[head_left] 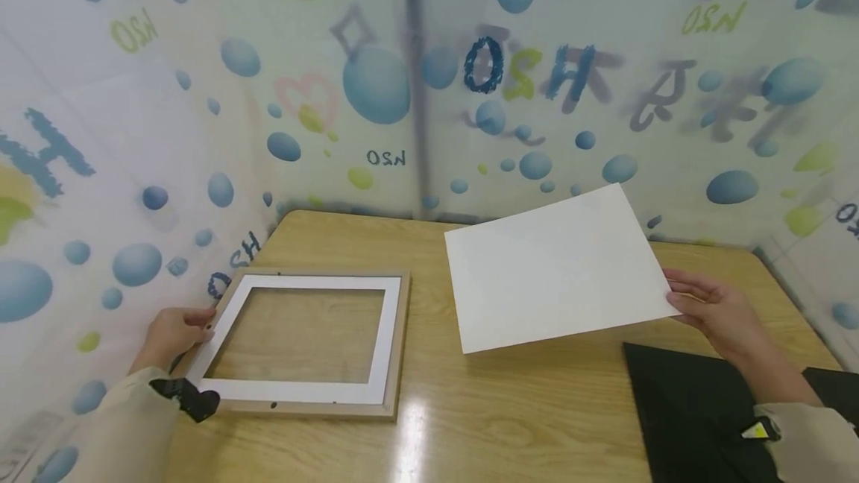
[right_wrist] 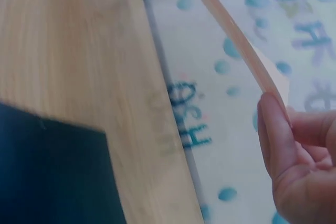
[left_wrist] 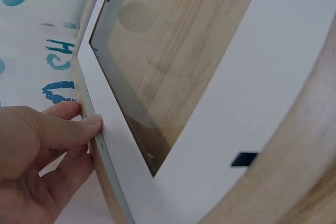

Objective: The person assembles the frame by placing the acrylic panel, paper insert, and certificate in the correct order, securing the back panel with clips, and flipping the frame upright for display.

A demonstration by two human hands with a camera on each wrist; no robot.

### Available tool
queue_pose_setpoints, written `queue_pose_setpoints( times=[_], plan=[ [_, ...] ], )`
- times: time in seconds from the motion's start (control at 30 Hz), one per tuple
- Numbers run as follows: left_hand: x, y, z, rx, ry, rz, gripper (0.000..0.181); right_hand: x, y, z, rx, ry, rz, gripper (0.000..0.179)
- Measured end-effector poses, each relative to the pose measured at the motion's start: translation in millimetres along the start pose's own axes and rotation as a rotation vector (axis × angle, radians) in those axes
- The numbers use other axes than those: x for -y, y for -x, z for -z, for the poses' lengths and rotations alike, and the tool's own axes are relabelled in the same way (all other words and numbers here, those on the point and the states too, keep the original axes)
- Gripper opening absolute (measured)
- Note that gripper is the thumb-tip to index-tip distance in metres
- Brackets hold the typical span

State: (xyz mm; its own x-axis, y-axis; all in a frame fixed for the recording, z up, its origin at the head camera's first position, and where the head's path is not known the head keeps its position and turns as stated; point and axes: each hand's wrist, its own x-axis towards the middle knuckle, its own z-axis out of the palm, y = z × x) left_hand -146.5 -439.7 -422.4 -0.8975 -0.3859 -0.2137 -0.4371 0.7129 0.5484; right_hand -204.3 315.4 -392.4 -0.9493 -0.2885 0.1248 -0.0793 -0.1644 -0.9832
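Observation:
A wooden picture frame [head_left: 400, 349] lies on the left part of the table, with a white mat [head_left: 295, 391] inside it and wood grain showing through its opening. My left hand [head_left: 176, 335] pinches the frame's left side. In the left wrist view the thumb [left_wrist: 92, 121] presses on the frame's edge while the fingers sit along its outer side. Over the middle right of the table, a white rectangular sheet [head_left: 557, 274] is held up at a tilt. My right hand [head_left: 721, 311] pinches it by its right edge, and the right wrist view shows the sheet [right_wrist: 247, 51] almost edge-on, slightly bowed.
A black board [head_left: 691, 408] lies on the table at the right front, under the right forearm, with another black piece [head_left: 832, 390] at the far right. The wooden table [head_left: 429, 438] meets patterned curtain-like walls [head_left: 416, 95] at the back and sides.

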Motion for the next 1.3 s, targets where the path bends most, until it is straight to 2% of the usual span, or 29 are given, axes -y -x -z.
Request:
queue_pose_setpoints(
  times=[0.17,0.4,0.57,0.67,0.8,1.0,1.13,1.3],
  plan=[
    [-4.7,3.4,0.2,0.001,0.001,0.01,0.05,-3,-1.4,-22,-0.022,0.019,0.013,0.038],
    [-2.1,3.5,1.7,-0.013,0.009,-0.026,0.049,-6,-2.6,-51,-0.037,0.186,-0.025,0.033],
    [-3.2,5.6,3.6,-0.023,0.012,-0.064,0.049,-14,-8.8,-69,-0.002,0.177,-0.044,0.033],
    [-5.3,7.1,4.3,-0.019,0.013,-0.063,0.048,-23,-12.9,-79,0.008,0.162,-0.057,0.031],
    [-6.6,8.5,3.9,-0.02,0.016,-0.054,0.049,-34,-18.3,-94,-0.015,0.213,-0.107,0.034],
    [-6.9,9.1,5.1,-0.034,0.023,-0.073,0.048,-44,-24.4,-119,-0.032,0.301,-0.176,0.05],
    [-5.7,9.1,5.8,-0.033,0.019,-0.084,0.047,-51,-29.0,-135,-0.027,0.309,-0.201,0.048],
    [-3.6,9.3,3.9,-0.015,0.033,-0.067,0.049,-62,-34.2,-154,-0.036,0.317,-0.205,0.043]
  ],
)
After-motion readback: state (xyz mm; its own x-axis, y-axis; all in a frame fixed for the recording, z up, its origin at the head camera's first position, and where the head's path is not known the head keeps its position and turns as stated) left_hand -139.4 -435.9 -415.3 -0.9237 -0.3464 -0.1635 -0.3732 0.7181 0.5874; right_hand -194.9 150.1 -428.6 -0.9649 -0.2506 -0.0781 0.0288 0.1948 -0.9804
